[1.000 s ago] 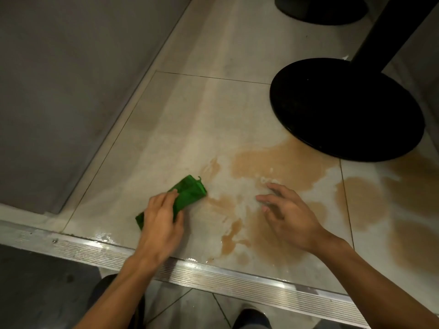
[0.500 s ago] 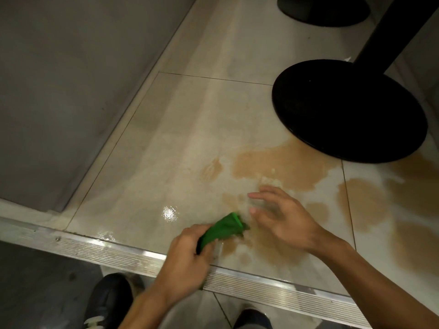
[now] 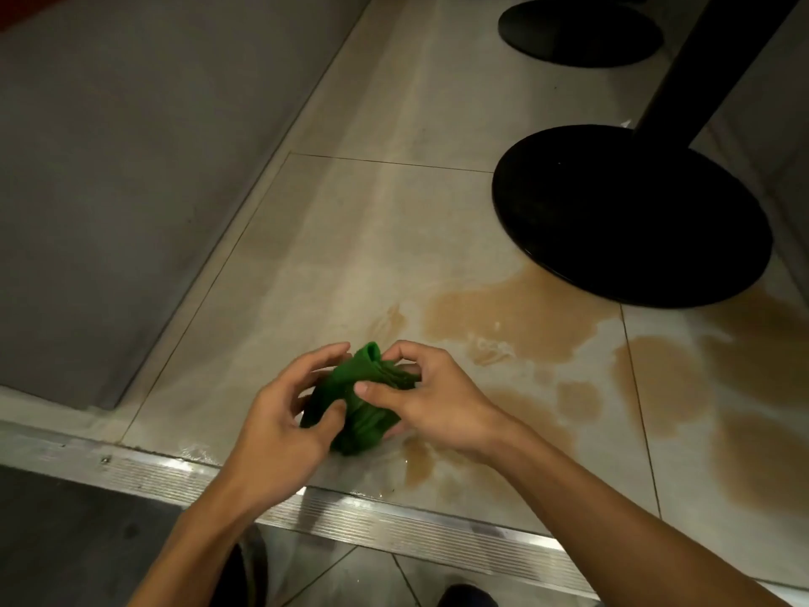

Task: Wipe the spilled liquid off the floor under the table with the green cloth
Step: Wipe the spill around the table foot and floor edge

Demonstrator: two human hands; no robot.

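Hands have closed on the green cloth (image 3: 367,400) — right hand (image 3: 437,398) lifted off the floor (image 3: 350,238) to join the left hand (image 3: 280,416), pinching it bunched between them — a refold, probably; most spilled liquid (image 3: 503,317) remains

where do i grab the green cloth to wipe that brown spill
Probably the narrow upper end, from above, with the palm over it. The cloth is crumpled into a wad pinched between the left hand and right hand, and its thicker lower part shows free below the fingers. A top grip would leave that bulk to press on the spill.
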